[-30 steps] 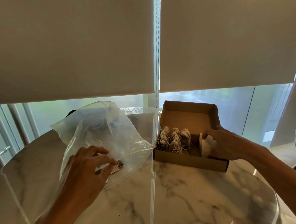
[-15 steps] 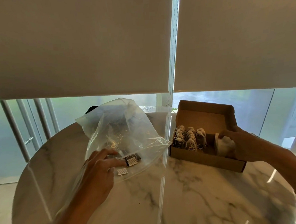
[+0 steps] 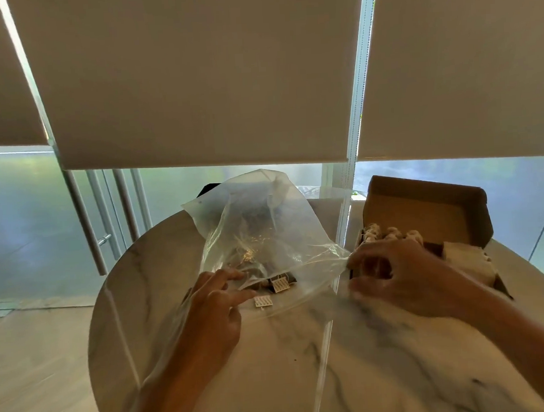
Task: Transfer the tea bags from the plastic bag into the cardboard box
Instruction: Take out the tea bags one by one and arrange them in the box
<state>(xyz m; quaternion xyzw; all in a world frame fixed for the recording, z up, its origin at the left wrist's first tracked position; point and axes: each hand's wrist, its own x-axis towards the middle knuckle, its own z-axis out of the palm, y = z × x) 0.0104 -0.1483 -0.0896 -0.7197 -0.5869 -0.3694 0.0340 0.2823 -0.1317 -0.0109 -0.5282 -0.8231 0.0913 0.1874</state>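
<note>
A clear plastic bag (image 3: 265, 225) lies on the round marble table (image 3: 306, 369). My left hand (image 3: 216, 308) is inside it, fingers spread just short of dark tea bags (image 3: 259, 281) with white tags. To the right stands the open cardboard box (image 3: 423, 206), with a row of tea bags (image 3: 390, 232) upright in it and a paler tea bag (image 3: 468, 259) at its right end. In front of the box, my right hand (image 3: 405, 277) is blurred, its curled fingers at the bag's right corner. Whether it grips the plastic is unclear.
Roller blinds (image 3: 193, 83) hang over glass windows behind the table. A blind cord (image 3: 345, 226) hangs down between bag and box. A dark chair back (image 3: 207, 189) shows behind the bag. Wooden floor (image 3: 35, 363) lies to the left, past the table's edge.
My right hand has left the box, with the pale tea bag now lying there, and moved left to the bag's right corner. My left hand stays inside the bag. The view has turned left.
</note>
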